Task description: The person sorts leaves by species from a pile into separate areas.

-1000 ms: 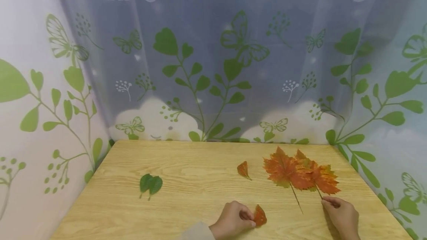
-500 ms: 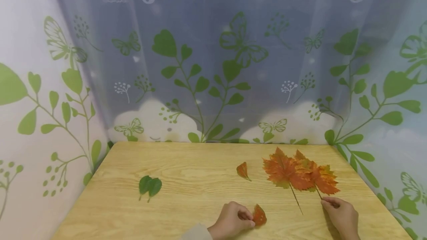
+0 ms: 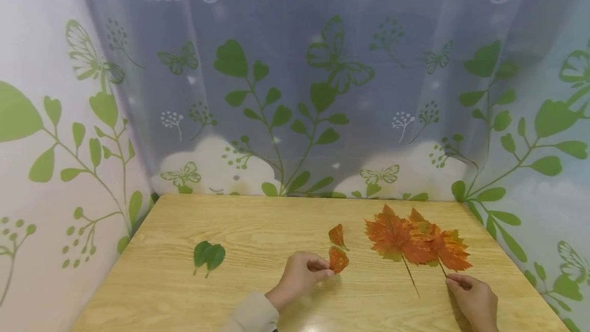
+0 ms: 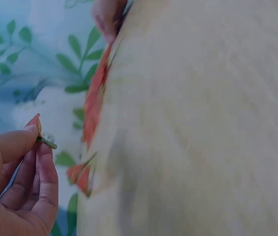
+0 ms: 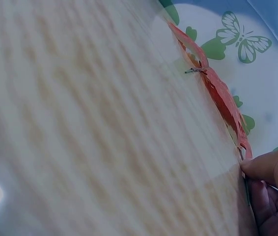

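Between thumb and fingertips my left hand [image 3: 301, 273] pinches a small orange-red leaf [image 3: 338, 260] by its short green stem, raised off the table in the left wrist view. Just beyond it lies a second small orange leaf [image 3: 337, 235]. At the right, my right hand [image 3: 475, 298] pinches the thin dark stem [image 3: 443, 269] of one of the large orange maple leaves [image 3: 449, 248]. Another maple leaf [image 3: 387, 232] overlaps it from the left, its stem pointing toward the front. In the right wrist view the maple leaves [image 5: 225, 101] appear edge-on, lying along the table.
Two small green leaves [image 3: 209, 256] lie side by side on the left part of the wood-grain table [image 3: 152, 296]. Printed curtains [image 3: 286, 91] with leaves and butterflies stand along the back and both sides of the table.
My left hand has carried the small orange-red leaf away from the front, back and to the left, close to the other small orange leaf. My right hand stays on the maple leaf's stem.
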A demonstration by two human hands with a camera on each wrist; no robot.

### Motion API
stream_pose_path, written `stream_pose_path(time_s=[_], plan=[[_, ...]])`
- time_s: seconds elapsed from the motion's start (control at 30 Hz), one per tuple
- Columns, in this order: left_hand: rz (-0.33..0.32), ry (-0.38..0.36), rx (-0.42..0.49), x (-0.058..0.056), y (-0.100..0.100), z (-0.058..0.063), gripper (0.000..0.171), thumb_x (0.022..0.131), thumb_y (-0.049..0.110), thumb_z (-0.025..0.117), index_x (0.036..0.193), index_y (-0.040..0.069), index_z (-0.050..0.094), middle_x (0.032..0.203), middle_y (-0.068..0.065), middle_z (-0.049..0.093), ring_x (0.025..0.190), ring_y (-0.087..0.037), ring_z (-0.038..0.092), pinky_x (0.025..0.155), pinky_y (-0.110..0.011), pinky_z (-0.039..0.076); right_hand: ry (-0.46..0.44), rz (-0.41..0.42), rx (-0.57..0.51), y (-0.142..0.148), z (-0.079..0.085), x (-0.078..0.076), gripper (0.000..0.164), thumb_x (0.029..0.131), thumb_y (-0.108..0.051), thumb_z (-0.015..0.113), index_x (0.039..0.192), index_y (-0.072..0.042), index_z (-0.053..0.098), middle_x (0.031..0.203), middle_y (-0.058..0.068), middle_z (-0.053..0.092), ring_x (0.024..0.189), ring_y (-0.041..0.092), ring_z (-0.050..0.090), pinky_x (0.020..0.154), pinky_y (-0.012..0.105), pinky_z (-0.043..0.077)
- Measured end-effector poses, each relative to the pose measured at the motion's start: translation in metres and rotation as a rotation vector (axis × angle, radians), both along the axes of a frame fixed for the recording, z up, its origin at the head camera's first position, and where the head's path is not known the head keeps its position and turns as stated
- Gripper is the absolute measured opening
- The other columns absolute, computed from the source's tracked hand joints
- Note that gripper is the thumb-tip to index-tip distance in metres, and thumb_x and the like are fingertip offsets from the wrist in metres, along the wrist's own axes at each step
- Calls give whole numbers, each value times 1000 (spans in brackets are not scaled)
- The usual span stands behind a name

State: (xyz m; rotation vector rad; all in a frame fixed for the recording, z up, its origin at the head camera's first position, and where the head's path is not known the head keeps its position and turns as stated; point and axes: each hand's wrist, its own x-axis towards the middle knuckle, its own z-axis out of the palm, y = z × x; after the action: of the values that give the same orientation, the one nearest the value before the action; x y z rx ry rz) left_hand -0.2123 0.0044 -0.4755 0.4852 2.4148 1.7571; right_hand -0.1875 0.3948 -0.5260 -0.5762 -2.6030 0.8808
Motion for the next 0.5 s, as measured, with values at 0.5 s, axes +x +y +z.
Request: stream_pose_path(time_s=[0.5], plan=[[270, 90, -93, -29, -67, -8, 8, 82, 14, 76, 85, 7, 74, 83, -4, 72, 72, -12, 65, 65, -27, 54, -20, -8, -8, 0, 0, 0, 26, 85, -21, 69, 97, 2, 73, 76, 8, 72, 74, 26, 66, 77, 47, 44]])
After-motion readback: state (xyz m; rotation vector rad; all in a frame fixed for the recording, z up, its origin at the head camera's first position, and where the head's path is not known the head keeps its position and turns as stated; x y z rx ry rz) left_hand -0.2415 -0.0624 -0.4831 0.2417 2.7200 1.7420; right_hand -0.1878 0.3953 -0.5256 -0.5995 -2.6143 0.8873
